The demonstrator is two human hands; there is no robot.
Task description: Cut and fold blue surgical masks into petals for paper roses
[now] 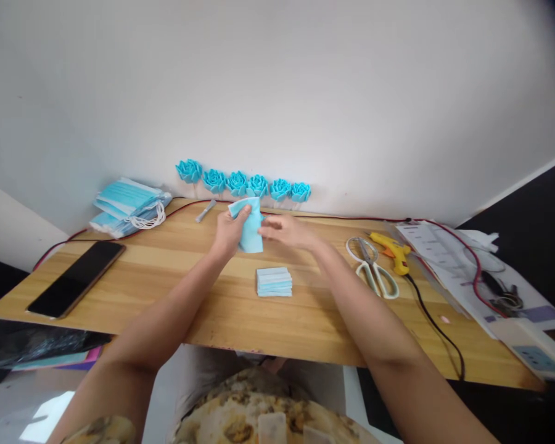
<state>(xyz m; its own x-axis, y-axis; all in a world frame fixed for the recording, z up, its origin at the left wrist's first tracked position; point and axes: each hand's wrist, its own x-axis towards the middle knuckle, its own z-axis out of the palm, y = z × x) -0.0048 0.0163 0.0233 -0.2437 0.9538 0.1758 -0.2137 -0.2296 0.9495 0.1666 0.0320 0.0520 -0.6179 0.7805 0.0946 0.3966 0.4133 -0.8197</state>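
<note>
My left hand [230, 231] is closed on a light blue piece of mask fabric [251, 229], held just above the wooden table [176, 290] near its far edge. My right hand [287, 230] pinches the right side of the same piece. Below the hands, a small stack of cut blue squares [274, 282] lies on the table. Several blue fabric roses [243, 183] stand in a row against the white wall behind the hands.
A pile of blue face masks [129, 206] lies at the back left, a black phone [78, 277] at the left edge. White-handled scissors [374, 266], a yellow glue gun [393, 251] with its black cord, papers [448, 259] and keys [502, 295] sit right. A grey glue stick [206, 210] lies near the wall.
</note>
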